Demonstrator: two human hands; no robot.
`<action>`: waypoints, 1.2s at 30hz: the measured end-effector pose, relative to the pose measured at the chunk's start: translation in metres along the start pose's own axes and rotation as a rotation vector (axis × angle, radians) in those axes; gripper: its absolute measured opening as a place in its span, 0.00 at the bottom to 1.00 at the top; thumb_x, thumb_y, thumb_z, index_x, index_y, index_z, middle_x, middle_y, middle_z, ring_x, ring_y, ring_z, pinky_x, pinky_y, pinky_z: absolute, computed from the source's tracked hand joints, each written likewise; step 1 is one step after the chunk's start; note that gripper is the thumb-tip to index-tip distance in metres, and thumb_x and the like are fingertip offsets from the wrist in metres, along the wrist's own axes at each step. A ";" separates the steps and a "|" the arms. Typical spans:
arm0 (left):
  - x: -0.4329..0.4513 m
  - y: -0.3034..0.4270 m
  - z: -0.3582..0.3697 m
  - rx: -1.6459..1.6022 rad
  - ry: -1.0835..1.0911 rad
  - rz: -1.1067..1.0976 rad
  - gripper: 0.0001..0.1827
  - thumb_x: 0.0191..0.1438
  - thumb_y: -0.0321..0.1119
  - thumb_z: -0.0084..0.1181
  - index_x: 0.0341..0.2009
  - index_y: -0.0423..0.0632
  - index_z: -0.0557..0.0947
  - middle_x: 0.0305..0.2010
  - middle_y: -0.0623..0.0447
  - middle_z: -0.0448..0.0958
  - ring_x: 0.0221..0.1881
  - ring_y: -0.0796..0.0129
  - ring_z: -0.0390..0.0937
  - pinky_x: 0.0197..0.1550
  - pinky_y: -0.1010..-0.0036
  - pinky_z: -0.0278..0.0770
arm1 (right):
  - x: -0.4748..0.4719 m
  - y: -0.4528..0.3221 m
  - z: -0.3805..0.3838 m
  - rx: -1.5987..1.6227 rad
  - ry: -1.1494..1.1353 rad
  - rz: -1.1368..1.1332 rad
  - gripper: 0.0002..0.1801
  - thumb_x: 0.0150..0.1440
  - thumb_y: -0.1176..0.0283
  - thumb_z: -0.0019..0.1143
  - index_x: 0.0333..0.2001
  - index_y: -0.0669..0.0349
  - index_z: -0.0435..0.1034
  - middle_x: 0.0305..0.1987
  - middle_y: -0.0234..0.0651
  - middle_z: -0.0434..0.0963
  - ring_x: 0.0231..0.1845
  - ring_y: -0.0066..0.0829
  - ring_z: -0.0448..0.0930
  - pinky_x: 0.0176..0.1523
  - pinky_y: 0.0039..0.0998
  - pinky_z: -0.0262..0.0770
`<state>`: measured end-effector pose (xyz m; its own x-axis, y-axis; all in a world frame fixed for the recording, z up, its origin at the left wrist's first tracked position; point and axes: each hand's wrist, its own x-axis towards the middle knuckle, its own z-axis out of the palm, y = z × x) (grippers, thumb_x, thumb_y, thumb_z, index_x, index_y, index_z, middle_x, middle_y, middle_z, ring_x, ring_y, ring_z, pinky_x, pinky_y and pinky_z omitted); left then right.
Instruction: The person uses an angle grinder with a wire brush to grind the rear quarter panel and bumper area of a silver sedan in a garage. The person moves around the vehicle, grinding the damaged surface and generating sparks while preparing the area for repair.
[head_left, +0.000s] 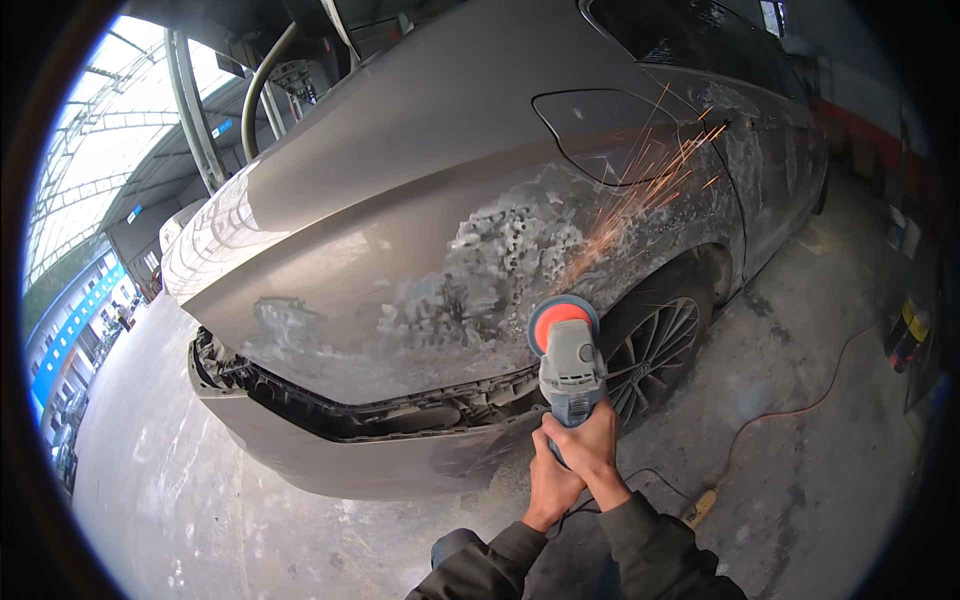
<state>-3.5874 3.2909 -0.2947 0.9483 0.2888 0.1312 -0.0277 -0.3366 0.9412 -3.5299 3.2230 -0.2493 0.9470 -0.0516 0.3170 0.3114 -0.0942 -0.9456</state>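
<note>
Both my hands are closed around the body of a grey angle grinder (574, 375). My left hand (553, 480) grips it lower down at the rear, and my right hand (591, 442) wraps it just above and to the right. The grinder's round disc, red in the middle with a dark rim (564, 322), is at the car's rear quarter panel (517, 255), beside the wheel arch. Orange sparks (637, 195) fly from the disc up and right across the panel. Bare, pitted metal shows through the brown paint there. The disc's contact edge is hidden.
The loose-edged rear bumper (360, 457) gaps below the panel. A spoked wheel (652, 352) is right of the grinder. A cable (795, 412) crosses the concrete floor to a yellow connector (701, 508). Bottles (909, 330) stand at the far right; a metal post (193, 112) rises behind the car.
</note>
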 end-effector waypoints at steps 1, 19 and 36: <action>0.001 0.002 0.001 -0.017 0.042 0.028 0.51 0.45 0.41 0.75 0.65 0.42 0.56 0.50 0.30 0.79 0.54 0.39 0.80 0.52 0.56 0.76 | 0.001 -0.004 -0.001 -0.045 -0.003 0.005 0.34 0.40 0.63 0.73 0.50 0.65 0.72 0.42 0.51 0.83 0.43 0.50 0.85 0.48 0.42 0.80; 0.020 0.027 0.007 0.016 0.005 0.029 0.45 0.45 0.42 0.75 0.59 0.42 0.59 0.50 0.31 0.78 0.52 0.40 0.80 0.51 0.56 0.76 | 0.030 -0.018 -0.014 0.063 -0.033 0.041 0.35 0.40 0.61 0.73 0.50 0.70 0.70 0.42 0.53 0.83 0.43 0.51 0.85 0.48 0.41 0.80; 0.025 0.033 0.005 -0.031 0.022 0.058 0.47 0.44 0.40 0.75 0.61 0.41 0.58 0.50 0.30 0.78 0.53 0.37 0.79 0.51 0.56 0.76 | 0.036 -0.021 -0.012 0.068 -0.010 0.018 0.30 0.41 0.67 0.72 0.48 0.69 0.73 0.39 0.49 0.84 0.40 0.43 0.86 0.46 0.38 0.80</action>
<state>-3.5625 3.2823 -0.2618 0.9376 0.2897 0.1923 -0.0925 -0.3254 0.9411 -3.5036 3.2110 -0.2173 0.9532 -0.0425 0.2992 0.2983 -0.0259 -0.9541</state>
